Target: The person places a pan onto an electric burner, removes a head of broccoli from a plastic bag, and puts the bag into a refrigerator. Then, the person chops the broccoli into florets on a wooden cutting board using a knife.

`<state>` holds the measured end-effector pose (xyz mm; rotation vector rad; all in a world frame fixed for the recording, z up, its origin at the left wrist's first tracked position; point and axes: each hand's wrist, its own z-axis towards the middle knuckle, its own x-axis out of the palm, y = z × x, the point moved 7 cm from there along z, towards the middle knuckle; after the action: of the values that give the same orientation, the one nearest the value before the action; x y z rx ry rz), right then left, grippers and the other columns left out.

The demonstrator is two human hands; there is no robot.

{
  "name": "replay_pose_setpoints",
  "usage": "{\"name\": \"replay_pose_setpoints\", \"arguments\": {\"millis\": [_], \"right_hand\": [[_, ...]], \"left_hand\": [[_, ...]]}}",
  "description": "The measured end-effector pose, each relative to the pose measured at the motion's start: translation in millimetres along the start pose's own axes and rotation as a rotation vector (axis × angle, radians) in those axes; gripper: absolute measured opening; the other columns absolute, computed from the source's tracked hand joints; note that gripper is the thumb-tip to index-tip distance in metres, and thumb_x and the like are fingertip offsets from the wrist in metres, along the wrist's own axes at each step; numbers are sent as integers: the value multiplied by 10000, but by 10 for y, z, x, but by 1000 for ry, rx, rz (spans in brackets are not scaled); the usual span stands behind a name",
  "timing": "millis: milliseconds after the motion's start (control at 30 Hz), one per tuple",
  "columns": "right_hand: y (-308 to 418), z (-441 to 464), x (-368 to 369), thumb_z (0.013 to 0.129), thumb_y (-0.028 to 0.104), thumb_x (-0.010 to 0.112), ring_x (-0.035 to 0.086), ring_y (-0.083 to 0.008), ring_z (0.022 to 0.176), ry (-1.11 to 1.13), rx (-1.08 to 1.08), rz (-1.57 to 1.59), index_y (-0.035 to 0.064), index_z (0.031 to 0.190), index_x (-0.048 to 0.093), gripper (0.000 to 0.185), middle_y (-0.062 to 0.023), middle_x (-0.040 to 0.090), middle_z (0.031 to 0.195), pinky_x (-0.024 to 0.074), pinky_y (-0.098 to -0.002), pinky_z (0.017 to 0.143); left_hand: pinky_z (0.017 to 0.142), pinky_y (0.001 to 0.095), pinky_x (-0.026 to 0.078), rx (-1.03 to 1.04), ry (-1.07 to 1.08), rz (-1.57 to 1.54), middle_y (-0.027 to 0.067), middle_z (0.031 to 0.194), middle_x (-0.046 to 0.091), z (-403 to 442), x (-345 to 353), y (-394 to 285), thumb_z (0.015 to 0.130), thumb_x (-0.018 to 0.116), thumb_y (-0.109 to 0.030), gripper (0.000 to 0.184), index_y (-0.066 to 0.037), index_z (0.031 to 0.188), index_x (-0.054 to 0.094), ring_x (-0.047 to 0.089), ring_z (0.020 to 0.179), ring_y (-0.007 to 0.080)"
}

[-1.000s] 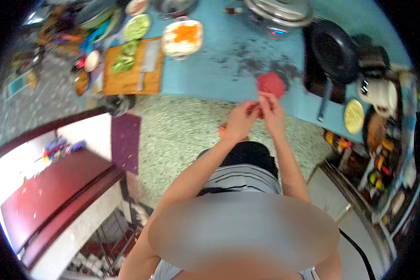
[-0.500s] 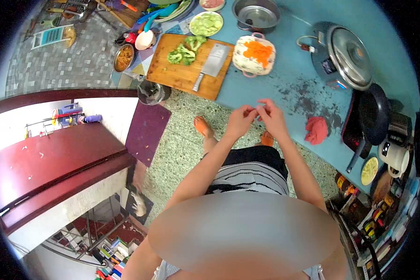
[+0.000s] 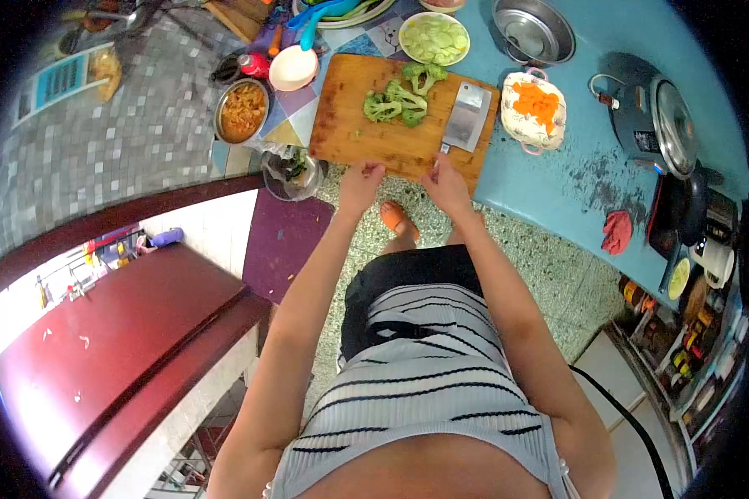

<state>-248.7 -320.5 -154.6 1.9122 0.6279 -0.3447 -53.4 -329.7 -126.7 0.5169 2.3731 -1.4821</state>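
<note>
My right hand [image 3: 447, 185] is closed at the handle of a cleaver [image 3: 467, 118], covering most of the handle. The cleaver's broad blade lies flat on the right part of a wooden cutting board [image 3: 341, 125]. My left hand [image 3: 360, 185] is at the board's front edge, its fingers curled in, with nothing visible in them. Several pieces of cut broccoli [image 3: 401, 103] lie on the board, left of the blade.
A dish of chopped carrot [image 3: 534, 106] stands right of the board, a plate of sliced green vegetable [image 3: 434, 39] behind it. A metal bowl of food [image 3: 241, 111] and a clear bin [image 3: 293, 173] are on the left. A rice cooker [image 3: 653, 125] and red cloth [image 3: 616, 232] are farther right.
My hands were together over the counter's edge, right of the board. They have parted and moved to the board, the right one onto the cleaver's handle. The view has shifted left.
</note>
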Motion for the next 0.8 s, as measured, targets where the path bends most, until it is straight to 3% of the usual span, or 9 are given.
{"name": "replay_pose_setpoints", "arguments": {"millis": [100,133,200,300,367,533,667,767,800], "right_hand": [[-67,65,46,769,241,612,603,-367,814,-78,28,5,54,1230,381,548,-177,628,854,467,-455,717],[-153,93,9,764,247,631,607,-355,818,-125,82,-97,38,1232,380,570,-169,628,865,471,-444,706],[-322,185,-27,760,253,649,610,-343,821,-168,143,-202,23,1234,379,593,-162,629,876,475,-434,695],[-360,298,-158,750,239,644,578,-387,904,-330,82,-230,46,1273,313,648,-211,550,1065,473,-479,727],[-387,384,-153,742,233,668,552,-393,964,-238,267,-237,68,1304,262,713,-211,495,1145,471,-483,739],[-395,571,-101,727,215,695,538,-386,990,-272,264,-202,82,1341,208,794,-199,514,1113,466,-477,759],[-489,571,-79,723,203,690,527,-390,1009,-301,417,-202,65,1380,154,859,-206,505,1138,460,-478,776],[-518,410,-207,734,163,645,548,-386,977,-595,384,35,73,1362,166,794,-227,540,1079,454,-472,760],[-873,407,-69,754,182,615,569,-385,931,-623,368,-175,64,1338,222,714,-218,555,1060,459,-467,735]], "left_hand": [[685,318,475,143,-103,87,132,851,646,391,-65,43,816,615,-238,269,3,936,614,627,765,235],[764,356,459,117,-60,88,147,885,636,521,-36,34,812,614,-236,312,-6,1019,576,595,907,270],[809,376,440,115,-84,238,165,972,603,784,24,-31,801,620,-224,348,-25,1077,547,551,975,305],[884,409,406,104,-98,438,192,1152,492,963,91,-38,775,635,-185,442,-72,1178,493,453,1092,362],[913,422,390,114,-75,505,201,1244,415,1142,86,-47,761,642,-160,496,-100,1221,466,398,1141,385],[957,468,350,449,-66,638,248,1290,355,1411,150,-50,704,673,-144,565,-158,1239,491,367,1162,428],[910,418,409,434,109,732,194,1268,372,1690,206,217,732,673,-155,523,-140,1222,492,388,1163,347],[808,387,476,249,258,699,175,1155,492,1880,147,322,721,711,-226,544,-94,1203,496,529,1025,286],[738,359,494,-6,323,426,162,1097,532,1848,60,325,712,728,-266,575,-45,1189,494,569,931,253]]}}
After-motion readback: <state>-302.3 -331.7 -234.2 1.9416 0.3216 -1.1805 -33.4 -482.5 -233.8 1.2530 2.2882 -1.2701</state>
